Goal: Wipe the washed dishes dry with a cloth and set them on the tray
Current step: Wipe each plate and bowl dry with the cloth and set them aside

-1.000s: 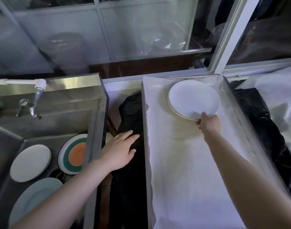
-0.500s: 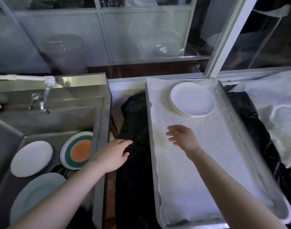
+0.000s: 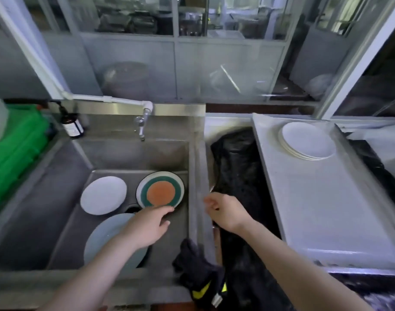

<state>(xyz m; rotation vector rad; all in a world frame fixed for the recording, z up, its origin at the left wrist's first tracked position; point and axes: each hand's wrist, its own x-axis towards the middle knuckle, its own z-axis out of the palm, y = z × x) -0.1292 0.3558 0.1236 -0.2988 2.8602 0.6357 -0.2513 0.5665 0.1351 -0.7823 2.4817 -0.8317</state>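
In the steel sink (image 3: 133, 151) lie three plates: a white plate (image 3: 103, 195), a plate with green ring and orange centre (image 3: 160, 193), and a pale blue plate (image 3: 106, 239) nearest me. My left hand (image 3: 147, 225) hovers open inside the sink, fingertips at the near rim of the orange plate, partly covering the blue one. My right hand (image 3: 225, 212) is open over the sink's right rim and the black cloth (image 3: 239, 176). A stack of white plates (image 3: 308, 140) rests at the far end of the white-lined tray (image 3: 326, 209).
A tap (image 3: 141, 124) juts over the sink's back wall. A brown pump bottle (image 3: 71, 124) and green crate (image 3: 15, 144) stand at the left. A dark glove with yellow marks (image 3: 201, 279) hangs over the sink's front corner. Glass-fronted cabinets fill the back.
My left hand moved from the black cloth into the sink toward the orange plate. My right hand left the plate stack and crossed left over the tray to the sink's rim.
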